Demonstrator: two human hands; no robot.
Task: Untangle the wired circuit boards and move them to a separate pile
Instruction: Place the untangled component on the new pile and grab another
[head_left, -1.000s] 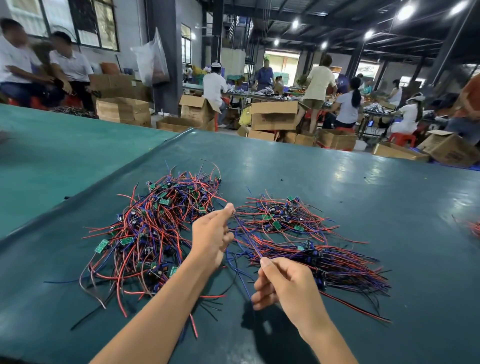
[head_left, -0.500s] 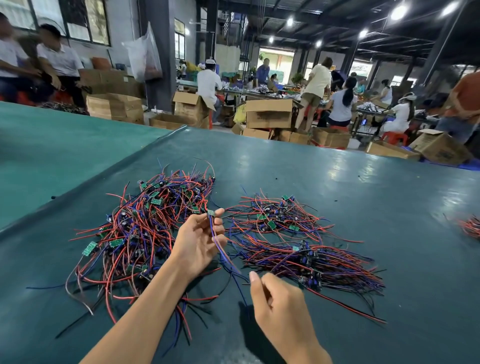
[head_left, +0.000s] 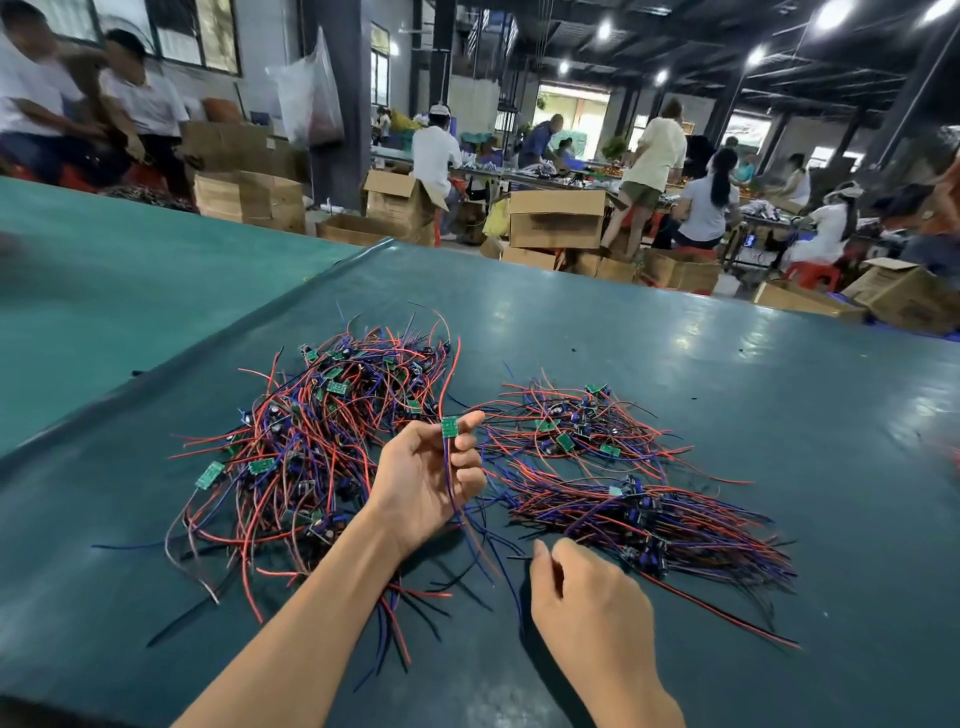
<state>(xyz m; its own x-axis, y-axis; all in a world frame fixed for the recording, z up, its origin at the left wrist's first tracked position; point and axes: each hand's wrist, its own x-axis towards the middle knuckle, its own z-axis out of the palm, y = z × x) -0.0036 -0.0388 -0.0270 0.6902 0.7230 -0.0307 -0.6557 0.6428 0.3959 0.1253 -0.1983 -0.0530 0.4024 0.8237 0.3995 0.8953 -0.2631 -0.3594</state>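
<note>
Left hand (head_left: 431, 480) pinches 1 board (head_left: 449, 427), wires (head_left: 453, 483) hanging toward curled right hand (head_left: 589, 603), grip unclear; sorted pile (head_left: 649, 512) lies right, nearer it.

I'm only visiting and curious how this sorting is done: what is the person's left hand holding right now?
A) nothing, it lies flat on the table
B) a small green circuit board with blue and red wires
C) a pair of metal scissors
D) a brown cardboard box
B: the left hand pinches a small green circuit board at its fingertips, and the blue and red wires trail down across its palm.
</note>
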